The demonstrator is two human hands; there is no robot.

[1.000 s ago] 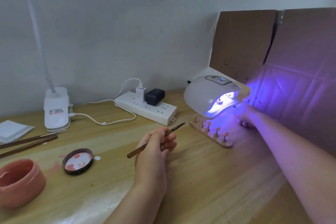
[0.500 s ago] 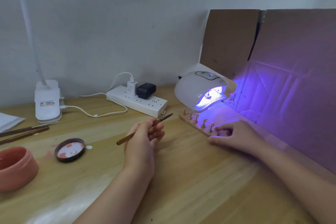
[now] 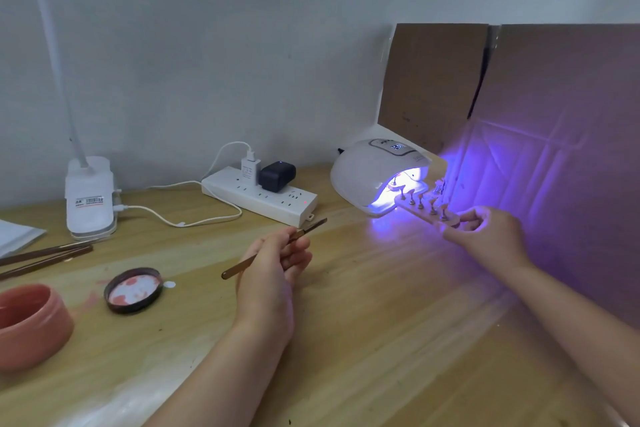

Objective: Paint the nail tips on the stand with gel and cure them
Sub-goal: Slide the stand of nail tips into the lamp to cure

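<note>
Violet light spills from the mouth of the white curing lamp [image 3: 375, 177] across the wooden table [image 3: 381, 322] and up the cardboard panels [image 3: 554, 135] behind it. We see the right hand [image 3: 485, 236] grasping the near end of the wooden stand [image 3: 427, 213], fingers curled round it, its far end at the lamp's lit opening and the whole strip raised off the table. Small nail tips [image 3: 420, 199] sit upright on pegs along the stand; whether the farthest ones are already inside the lamp we cannot tell.

The left hand [image 3: 273, 267] rests near the middle of the table, well apart from the lamp, pinching a slim brush [image 3: 277, 246] that slants from lower left to upper right, bristle end pointing toward the power strip [image 3: 259, 196]. A white charger and a black adapter are plugged into that strip, and a white cable runs from it to the base of the desk lamp [image 3: 90, 198] at the left.

On the table's left side lie an open pink jar [image 3: 31, 322], its dark lid [image 3: 133, 289] smeared with pink gel just beside it, and two more brushes [image 3: 45, 256] lying side by side toward the edge.
</note>
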